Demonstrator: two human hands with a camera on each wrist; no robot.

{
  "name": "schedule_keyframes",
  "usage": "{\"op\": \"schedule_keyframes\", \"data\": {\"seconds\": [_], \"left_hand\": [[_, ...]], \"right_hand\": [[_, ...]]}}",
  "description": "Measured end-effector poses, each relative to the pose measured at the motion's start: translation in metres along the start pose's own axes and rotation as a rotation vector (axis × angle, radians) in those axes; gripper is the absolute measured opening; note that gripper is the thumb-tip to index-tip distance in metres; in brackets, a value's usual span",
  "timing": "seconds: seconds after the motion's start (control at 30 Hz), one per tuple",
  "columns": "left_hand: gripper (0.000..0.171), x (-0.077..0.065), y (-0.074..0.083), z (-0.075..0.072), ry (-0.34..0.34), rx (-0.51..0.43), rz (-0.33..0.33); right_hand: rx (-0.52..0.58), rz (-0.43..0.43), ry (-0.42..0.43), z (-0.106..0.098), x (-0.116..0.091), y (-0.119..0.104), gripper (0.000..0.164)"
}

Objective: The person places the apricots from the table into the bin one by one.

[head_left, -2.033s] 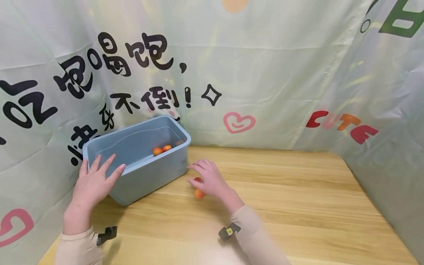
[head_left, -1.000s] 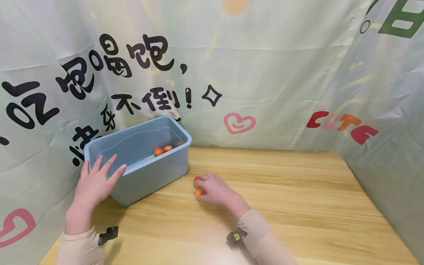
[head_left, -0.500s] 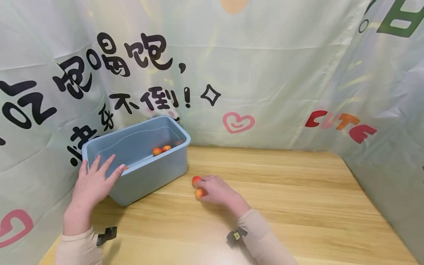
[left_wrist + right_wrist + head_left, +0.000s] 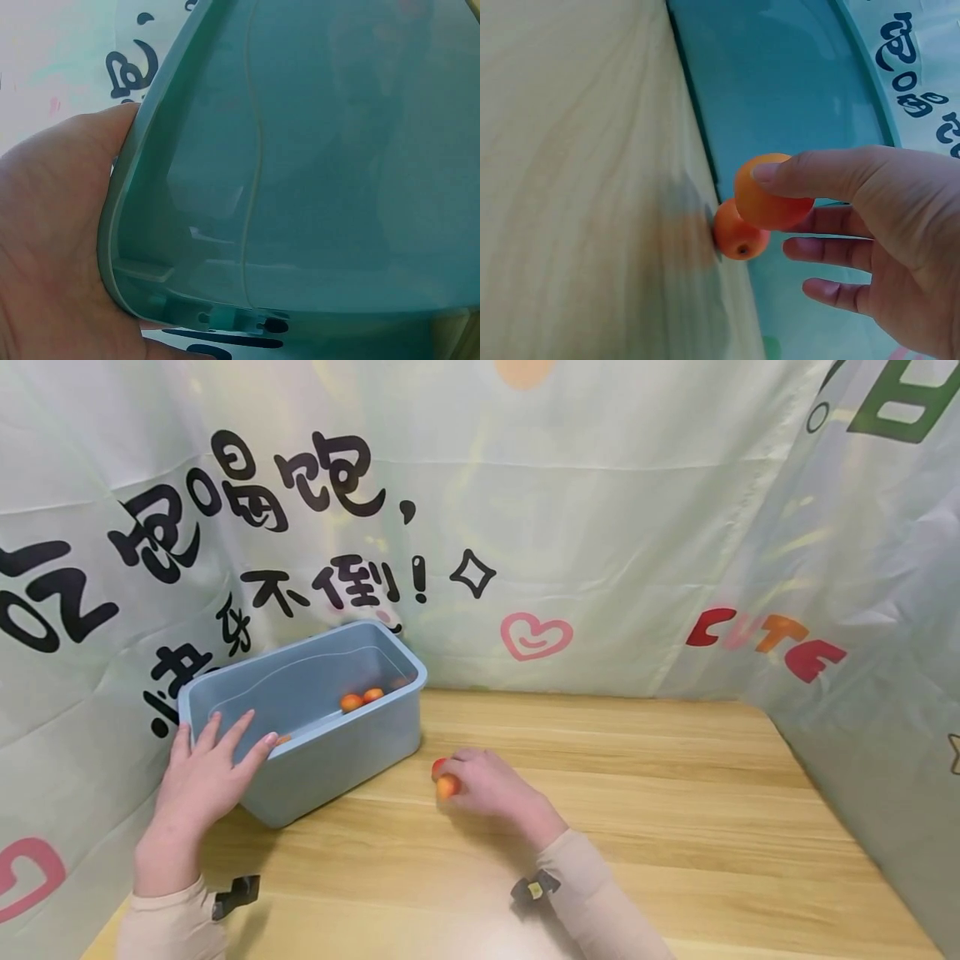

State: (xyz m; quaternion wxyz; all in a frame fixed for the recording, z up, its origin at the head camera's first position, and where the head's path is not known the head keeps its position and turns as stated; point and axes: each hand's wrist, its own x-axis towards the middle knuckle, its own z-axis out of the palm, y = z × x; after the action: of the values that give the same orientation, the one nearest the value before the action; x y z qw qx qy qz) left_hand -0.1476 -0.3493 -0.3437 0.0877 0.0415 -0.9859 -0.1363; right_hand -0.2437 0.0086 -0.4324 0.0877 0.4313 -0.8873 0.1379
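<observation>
My right hand (image 4: 491, 785) pinches a small round orange fruit (image 4: 769, 196) between thumb and fingers. Close behind it, a second, redder fruit (image 4: 740, 234) sits on the table, partly covered by the held one. In the head view the pale blue bin (image 4: 337, 768) stands at the left. My left hand (image 4: 202, 781) rests at its near left corner, fingers straight and spread, thumb along the near rim. Two orange fruits (image 4: 351, 702) lie at the bin's right end. A sliver of another fruit (image 4: 283, 739) shows beside the left thumb. The left wrist view shows the palm outside the bin wall.
The wooden table (image 4: 637, 827) stretches to the right of the bin. A printed cloth backdrop (image 4: 600, 543) rises behind the table and along both sides, close behind the bin. Each sleeve has a small dark wrist camera (image 4: 536, 889).
My right hand has drawn back toward me from its reach of two seconds ago and closed on the orange fruit. A fruit sliver has appeared beside the left thumb; the left hand stays at the bin.
</observation>
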Motion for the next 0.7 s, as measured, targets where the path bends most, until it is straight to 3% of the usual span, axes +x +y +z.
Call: {"op": "schedule_keyframes", "data": {"seconds": [0.33,0.7], "left_hand": [[0.076,0.000,-0.001,-0.001,0.007,-0.007,0.010],[0.076,0.000,0.001,-0.001,0.002,0.003,-0.001]], "right_hand": [[0.035,0.019,0.009,-0.014,0.005,-0.001,0.032],[-0.011,-0.029,0.095,-0.029,0.019,-0.006,0.034]]}}
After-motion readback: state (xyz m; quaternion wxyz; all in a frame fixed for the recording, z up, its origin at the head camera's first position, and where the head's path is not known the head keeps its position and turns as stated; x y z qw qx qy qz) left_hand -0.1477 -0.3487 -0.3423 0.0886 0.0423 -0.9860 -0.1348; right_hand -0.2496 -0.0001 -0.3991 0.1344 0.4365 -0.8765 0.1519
